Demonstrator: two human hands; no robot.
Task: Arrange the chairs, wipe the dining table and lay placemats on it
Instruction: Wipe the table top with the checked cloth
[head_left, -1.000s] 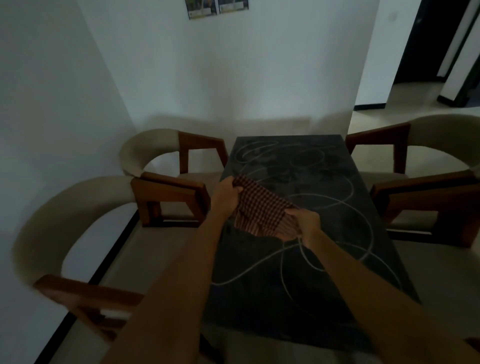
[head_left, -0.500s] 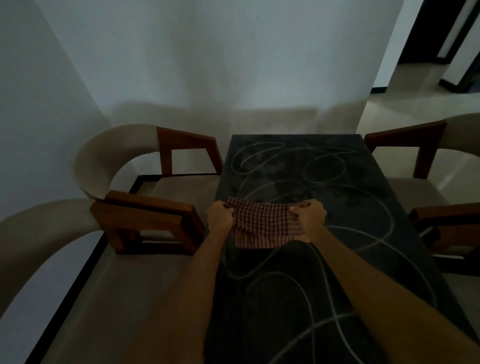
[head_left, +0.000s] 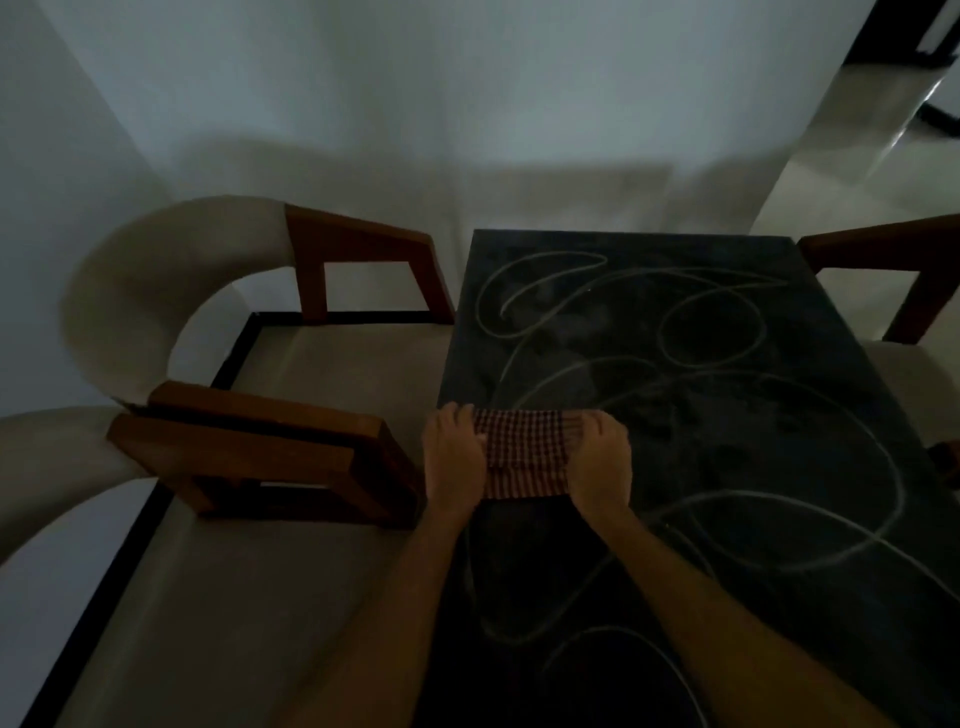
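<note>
Head view, dim light: left hand (head_left: 451, 457) and right hand (head_left: 600, 464) each grip one end of a red checkered cloth (head_left: 524, 451), fingers curled over its edges, holding it stretched between them at the left edge of the dark tabletop (head_left: 727, 405), which has pale looping lines. Whether the cloth touches the surface is unclear. Wood-armed, cream-backed chair (head_left: 249, 447) sits just beside the left hand, another chair (head_left: 893, 270) at the tabletop's far right.

No readable text, label, brand, number or sign anywhere in view.
</note>
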